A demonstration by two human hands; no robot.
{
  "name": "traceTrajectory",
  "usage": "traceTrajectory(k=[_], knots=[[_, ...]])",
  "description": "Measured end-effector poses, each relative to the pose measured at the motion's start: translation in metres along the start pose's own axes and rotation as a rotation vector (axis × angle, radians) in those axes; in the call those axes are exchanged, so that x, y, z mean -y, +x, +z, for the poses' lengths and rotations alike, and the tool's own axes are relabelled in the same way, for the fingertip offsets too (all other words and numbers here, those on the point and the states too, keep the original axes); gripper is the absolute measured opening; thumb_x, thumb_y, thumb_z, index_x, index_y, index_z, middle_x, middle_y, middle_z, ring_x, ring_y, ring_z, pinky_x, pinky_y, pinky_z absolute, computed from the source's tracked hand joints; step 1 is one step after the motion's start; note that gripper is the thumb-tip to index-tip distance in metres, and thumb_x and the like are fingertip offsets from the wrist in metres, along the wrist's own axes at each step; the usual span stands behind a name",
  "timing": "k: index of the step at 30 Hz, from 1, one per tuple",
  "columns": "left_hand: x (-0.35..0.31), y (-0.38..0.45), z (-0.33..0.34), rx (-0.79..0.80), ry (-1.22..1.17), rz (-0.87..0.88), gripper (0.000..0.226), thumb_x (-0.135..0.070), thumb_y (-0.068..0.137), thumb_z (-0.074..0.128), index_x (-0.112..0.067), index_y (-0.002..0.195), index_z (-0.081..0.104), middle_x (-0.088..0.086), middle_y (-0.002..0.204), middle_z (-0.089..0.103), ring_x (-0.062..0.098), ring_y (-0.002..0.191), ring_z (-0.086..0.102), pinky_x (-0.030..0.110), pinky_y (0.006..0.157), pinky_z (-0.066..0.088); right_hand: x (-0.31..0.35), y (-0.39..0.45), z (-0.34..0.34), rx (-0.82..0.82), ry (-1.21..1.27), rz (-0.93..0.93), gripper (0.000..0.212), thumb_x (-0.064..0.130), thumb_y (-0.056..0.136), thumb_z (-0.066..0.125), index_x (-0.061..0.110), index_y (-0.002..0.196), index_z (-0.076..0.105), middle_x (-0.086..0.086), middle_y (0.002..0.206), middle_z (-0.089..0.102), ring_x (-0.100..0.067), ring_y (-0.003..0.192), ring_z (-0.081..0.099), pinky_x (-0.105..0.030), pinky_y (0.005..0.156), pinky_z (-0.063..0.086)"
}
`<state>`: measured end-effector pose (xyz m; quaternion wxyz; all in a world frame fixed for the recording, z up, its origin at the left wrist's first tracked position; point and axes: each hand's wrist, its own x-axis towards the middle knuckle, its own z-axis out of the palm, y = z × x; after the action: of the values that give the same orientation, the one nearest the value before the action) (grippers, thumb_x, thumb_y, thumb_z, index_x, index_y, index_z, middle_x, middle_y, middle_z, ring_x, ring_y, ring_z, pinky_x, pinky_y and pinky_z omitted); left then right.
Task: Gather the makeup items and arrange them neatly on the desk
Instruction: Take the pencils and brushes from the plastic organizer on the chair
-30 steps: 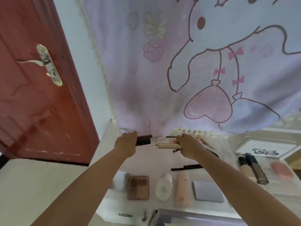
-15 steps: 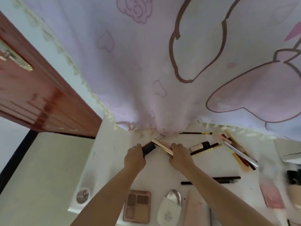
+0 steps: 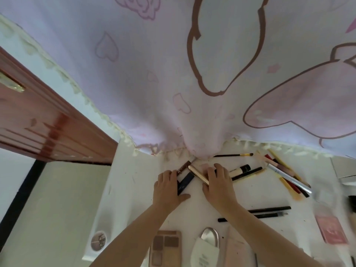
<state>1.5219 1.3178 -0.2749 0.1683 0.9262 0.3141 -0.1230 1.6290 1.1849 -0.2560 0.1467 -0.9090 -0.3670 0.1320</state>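
Partly done: left hand pressing dark blue tube, right hand holding slim gold tube near white desk back edge; pencils scattered.

Left hand flattened; dark tube, gold tube now lie on desk.

Two bare forearms, no sleeves.
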Motion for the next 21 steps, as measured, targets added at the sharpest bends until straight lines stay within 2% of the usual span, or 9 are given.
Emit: traceTrajectory(k=[2, 4, 8, 13, 15, 17, 18, 21], knots=[[0.003, -0.003, 0.001, -0.009, 0.006, 0.022, 0.086, -0.060, 0.070, 0.062, -0.017, 0.136, 0.027, -0.001, 0.133, 0.033, 0.019, 0.123, 0.032, 0.029, 0.098, 0.034, 0.001, -0.004, 0.000, -0.012, -0.058, -0.037, 0.051, 0.012, 0.059, 0.080, -0.001, 0.105, 0.062, -0.027, 0.112, 0.059, -0.043, 0.103, 0.059, -0.049, 0.085, 0.051], [0.006, -0.006, 0.001, -0.017, 0.011, 0.029, 0.086, -0.060, 0.072, 0.061, -0.017, 0.137, 0.025, -0.001, 0.135, 0.032, 0.019, 0.125, 0.030, 0.028, 0.099, 0.033, 0.003, -0.008, 0.001, -0.008, -0.158, -0.072, 0.060, 0.022, 0.050, 0.086, 0.002, 0.103, 0.066, -0.024, 0.110, 0.063, -0.041, 0.102, 0.062, -0.050, 0.082, 0.052], [0.013, -0.010, 0.003, -0.013, 0.012, 0.035, 0.084, -0.059, 0.076, 0.057, -0.016, 0.139, 0.022, -0.001, 0.139, 0.029, 0.018, 0.129, 0.027, 0.028, 0.103, 0.030, 0.007, -0.016, 0.013, 0.004, -0.301, -0.060, 0.065, 0.038, 0.050, 0.083, 0.008, 0.106, 0.068, -0.020, 0.117, 0.063, -0.038, 0.108, 0.060, -0.053, 0.085, 0.048], [0.025, -0.017, -0.002, -0.033, 0.028, 0.067, 0.079, -0.059, 0.080, 0.052, -0.016, 0.140, 0.022, 0.000, 0.141, 0.030, 0.018, 0.129, 0.027, 0.027, 0.104, 0.030, 0.013, -0.014, 0.017, 0.031, -0.312, -0.039, 0.068, 0.042, 0.052, 0.082, 0.010, 0.110, 0.067, -0.018, 0.122, 0.061, -0.037, 0.112, 0.058, -0.056, 0.089, 0.045], [0.031, -0.021, -0.008, -0.059, 0.041, 0.093, 0.072, -0.055, 0.085, 0.046, -0.015, 0.141, 0.023, 0.002, 0.141, 0.032, 0.020, 0.129, 0.029, 0.028, 0.104, 0.031, 0.013, -0.011, 0.016, 0.021, -0.294, -0.058, 0.066, 0.039, 0.068, 0.073, 0.009, 0.124, 0.056, -0.022, 0.136, 0.046, -0.041, 0.127, 0.042, -0.060, 0.100, 0.033], [0.040, -0.026, -0.014, -0.077, 0.052, 0.120, 0.065, -0.050, 0.090, 0.042, -0.014, 0.141, 0.024, 0.005, 0.140, 0.034, 0.022, 0.129, 0.030, 0.030, 0.104, 0.032, 0.012, -0.012, 0.016, 0.067, -0.281, -0.093, 0.062, 0.035, 0.088, 0.050, 0.010, 0.141, 0.030, -0.021, 0.153, 0.014, -0.040, 0.141, 0.009, -0.057, 0.112, 0.008], [0.046, -0.031, -0.017, -0.084, 0.063, 0.130, 0.063, -0.049, 0.091, 0.041, -0.013, 0.141, 0.025, 0.006, 0.139, 0.036, 0.023, 0.129, 0.031, 0.031, 0.104, 0.033, 0.010, -0.015, 0.017, 0.080, -0.265, -0.096, 0.060, 0.034, 0.092, 0.042, 0.012, 0.144, 0.022, -0.018, 0.154, 0.004, -0.037, 0.142, -0.001, -0.053, 0.114, 0.001], [0.068, -0.043, -0.028, -0.091, 0.095, 0.143, 0.061, -0.045, 0.092, 0.040, -0.012, 0.141, 0.026, 0.008, 0.139, 0.036, 0.024, 0.129, 0.031, 0.033, 0.102, 0.035, 0.016, -0.023, 0.017, 0.024, -0.234, -0.061, 0.056, 0.031, 0.093, 0.038, 0.013, 0.143, 0.021, -0.015, 0.155, 0.002, -0.032, 0.143, -0.003, -0.047, 0.116, 0.002]])
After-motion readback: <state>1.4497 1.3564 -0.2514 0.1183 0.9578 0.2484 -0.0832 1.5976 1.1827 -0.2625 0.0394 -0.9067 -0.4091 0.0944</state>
